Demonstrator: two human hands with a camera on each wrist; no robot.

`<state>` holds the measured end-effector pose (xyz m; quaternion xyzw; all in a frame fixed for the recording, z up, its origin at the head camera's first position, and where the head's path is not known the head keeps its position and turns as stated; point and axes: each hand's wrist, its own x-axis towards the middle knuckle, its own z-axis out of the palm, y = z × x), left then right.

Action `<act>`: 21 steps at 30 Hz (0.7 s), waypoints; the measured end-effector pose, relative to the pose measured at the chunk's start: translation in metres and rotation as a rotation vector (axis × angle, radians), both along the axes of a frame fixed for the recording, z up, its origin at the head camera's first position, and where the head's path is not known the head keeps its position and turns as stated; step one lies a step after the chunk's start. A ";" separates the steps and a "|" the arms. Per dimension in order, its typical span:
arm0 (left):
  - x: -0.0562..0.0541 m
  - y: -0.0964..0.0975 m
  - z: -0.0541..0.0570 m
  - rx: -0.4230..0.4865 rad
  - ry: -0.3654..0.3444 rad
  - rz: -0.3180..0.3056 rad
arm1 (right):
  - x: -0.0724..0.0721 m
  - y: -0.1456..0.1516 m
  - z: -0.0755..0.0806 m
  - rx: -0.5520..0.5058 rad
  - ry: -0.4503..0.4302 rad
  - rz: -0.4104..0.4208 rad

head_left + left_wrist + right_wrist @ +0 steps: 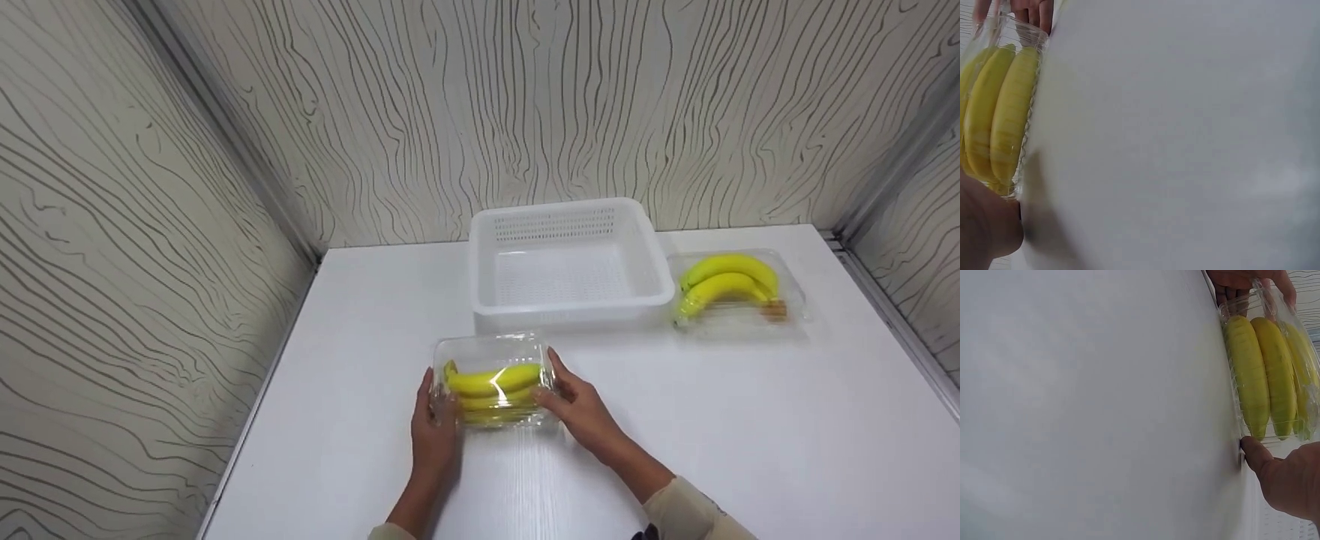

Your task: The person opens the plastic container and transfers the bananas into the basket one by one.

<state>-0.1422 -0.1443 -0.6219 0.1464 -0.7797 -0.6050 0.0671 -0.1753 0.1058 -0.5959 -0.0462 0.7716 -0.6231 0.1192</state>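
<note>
Between my two hands is a clear plastic clamshell box (491,346) with several yellow bananas (499,380) inside. My left hand (435,435) grips its left end, and my right hand (585,412) grips the right end, thumb on the top. Through the side of the box, the bananas (1013,112) lie side by side in the left wrist view. In the right wrist view the right hand's fingers (1258,455) touch the near end of the box, low by the white tabletop. The fingers under the box are partly hidden.
Behind the box stands a white plastic basket (574,309) with slotted walls and nothing in it. Right of the basket, a second clear box (795,300) holding bananas lies on the white table (360,315). Wood-patterned panels (420,112) enclose the back and sides.
</note>
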 end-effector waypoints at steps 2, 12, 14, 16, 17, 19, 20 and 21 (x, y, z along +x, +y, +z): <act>-0.001 0.002 0.000 -0.003 0.001 -0.006 | 0.001 0.003 0.000 0.001 -0.003 -0.001; 0.001 0.012 0.000 0.011 -0.028 -0.036 | 0.006 0.016 0.001 -0.016 -0.014 -0.007; 0.002 0.013 0.000 0.022 -0.033 -0.037 | 0.006 0.017 0.001 -0.006 -0.011 -0.012; 0.003 0.012 0.000 0.026 -0.037 -0.038 | 0.006 0.017 0.001 -0.002 -0.011 -0.014; 0.003 0.012 0.000 0.024 -0.035 -0.039 | 0.006 0.018 0.001 -0.001 -0.011 -0.015; 0.003 0.011 0.001 0.023 -0.025 -0.044 | 0.006 0.018 0.001 0.004 -0.010 -0.015; 0.003 0.010 0.001 0.025 -0.020 -0.050 | 0.006 0.018 0.001 0.004 -0.011 -0.016; 0.003 0.010 0.001 0.026 -0.015 -0.054 | 0.005 0.018 0.000 0.004 -0.011 -0.017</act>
